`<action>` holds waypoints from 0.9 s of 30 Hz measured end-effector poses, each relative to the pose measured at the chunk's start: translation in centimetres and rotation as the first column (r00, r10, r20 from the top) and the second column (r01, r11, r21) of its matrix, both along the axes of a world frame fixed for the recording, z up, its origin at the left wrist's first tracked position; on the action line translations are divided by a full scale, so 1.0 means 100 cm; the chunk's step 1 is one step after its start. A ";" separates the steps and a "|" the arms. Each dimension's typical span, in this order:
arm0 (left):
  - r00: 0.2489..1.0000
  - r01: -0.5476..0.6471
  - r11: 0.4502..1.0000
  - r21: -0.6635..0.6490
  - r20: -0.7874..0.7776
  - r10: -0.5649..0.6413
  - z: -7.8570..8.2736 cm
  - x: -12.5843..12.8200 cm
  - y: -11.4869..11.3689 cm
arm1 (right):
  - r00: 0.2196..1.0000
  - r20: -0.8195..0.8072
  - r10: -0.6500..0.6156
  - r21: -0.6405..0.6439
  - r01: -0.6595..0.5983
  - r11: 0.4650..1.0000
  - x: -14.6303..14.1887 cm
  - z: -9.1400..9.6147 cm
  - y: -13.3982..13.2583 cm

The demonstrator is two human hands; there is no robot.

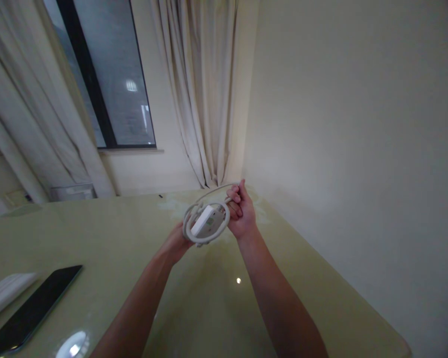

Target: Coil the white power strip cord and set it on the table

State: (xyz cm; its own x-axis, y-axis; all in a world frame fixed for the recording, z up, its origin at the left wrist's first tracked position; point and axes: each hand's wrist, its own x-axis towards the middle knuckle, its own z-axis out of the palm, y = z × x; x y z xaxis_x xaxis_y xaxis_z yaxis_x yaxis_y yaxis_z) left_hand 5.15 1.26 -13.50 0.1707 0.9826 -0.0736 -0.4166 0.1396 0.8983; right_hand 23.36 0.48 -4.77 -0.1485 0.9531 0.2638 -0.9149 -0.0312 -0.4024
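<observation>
My left hand [179,243] grips a white power strip [205,222] from its left side, above the table. The strip's grey face with a small label is turned partly toward me. A thick white cable [227,221] is coiled in loops around the strip. My right hand [242,209], at the right of the coil, has its fingers curled round a stretch of the cable that arcs up from the loops. The fingertips of my left hand are hidden behind the coil.
The glossy greenish table [108,233] spans the lower view. At its left lie a dark flat tablet-like slab [37,303] and a white long object [8,291]. A small dark bit [160,196] lies at the far edge. A wall [339,149] borders the right; curtains [205,89] hang behind.
</observation>
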 end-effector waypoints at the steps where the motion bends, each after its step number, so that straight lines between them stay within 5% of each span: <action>1: 1.000 0.028 0.999 0.018 -0.009 -0.028 0.003 0.001 -0.003 | 0.999 -0.018 -0.045 -0.005 0.045 0.999 -0.001 0.000 -0.001; 5: 0.995 0.074 0.997 -0.011 -0.065 -0.074 0.005 -0.001 -0.006 | 0.971 -0.084 -0.224 -0.101 0.216 0.971 -0.006 0.000 -0.001; 9: 0.971 0.143 0.988 -0.055 -0.185 -0.151 -0.003 -0.009 0.000 | 0.961 -0.072 -0.266 -0.125 0.256 0.958 -0.009 -0.001 0.001; 14: 0.970 -0.019 0.966 0.257 -0.231 0.080 0.005 -0.011 0.002 | 0.962 -0.017 -0.271 -0.114 0.267 0.957 -0.018 -0.007 0.005; 20: 0.895 -0.033 0.872 0.488 -0.374 0.243 0.024 -0.005 -0.004 | 0.927 0.069 -0.369 -0.094 0.374 0.922 -0.027 -0.015 0.011; 24: 0.853 -0.100 0.855 0.509 -0.399 0.337 0.028 -0.009 -0.006 | 0.894 0.058 -0.444 -0.154 0.447 0.881 -0.017 -0.014 0.015; 27: 0.886 -0.068 0.920 0.387 -0.400 0.234 0.029 -0.019 -0.008 | 0.833 0.009 -0.554 -0.218 0.542 0.812 -0.004 -0.014 0.018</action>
